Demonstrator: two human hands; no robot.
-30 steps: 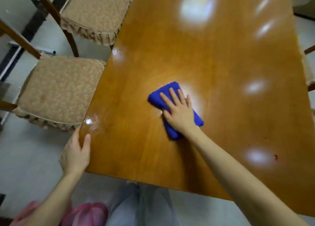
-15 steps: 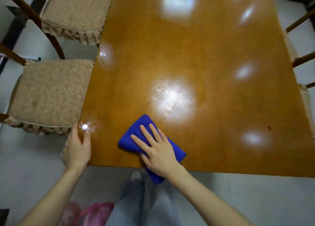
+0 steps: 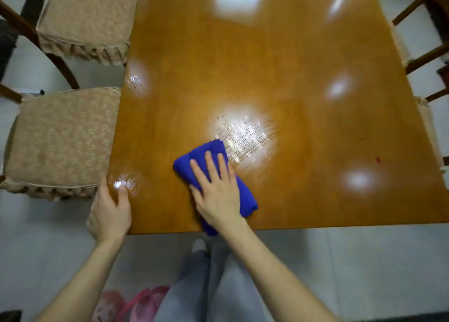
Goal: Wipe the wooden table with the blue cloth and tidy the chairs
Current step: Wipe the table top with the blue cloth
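Blue cloth (image 3: 199,158), folded into a thick pad, lies on the near part of the wooden table (image 3: 267,66), pinned under a person's right hand (image 3: 217,195), as seen from above.

Nearest the camera, the person's legs in grey trousers (image 3: 213,285) stand on a pale tiled floor (image 3: 364,273), with a blurred pink object (image 3: 141,304) on the floor just to their left. Both bare forearms reach forward to the table.

The left hand (image 3: 109,212) rests on the table's near left corner. Its thumb lies flat on the top, its forefinger runs straight along the left edge, and its other fingers are hidden. It grips nothing.

The right hand lies palm down on the cloth with fingers straight and slightly spread, pressing rather than grasping. The cloth's near end pokes just past the table's near edge, and its far end points away to the left.

Just beyond the cloth, fine streaks show in a bright patch of reflected light (image 3: 245,134). Other soft glare spots dot the glossy top. A small red speck (image 3: 378,160) sits near the right edge.

On the left, a chair with a beige patterned cushion (image 3: 58,139) is drawn up against the table's side, and a second matching chair (image 3: 85,18) stands farther along. On the right, the dark wooden frames of more chairs (image 3: 425,56) show at the picture's edge.
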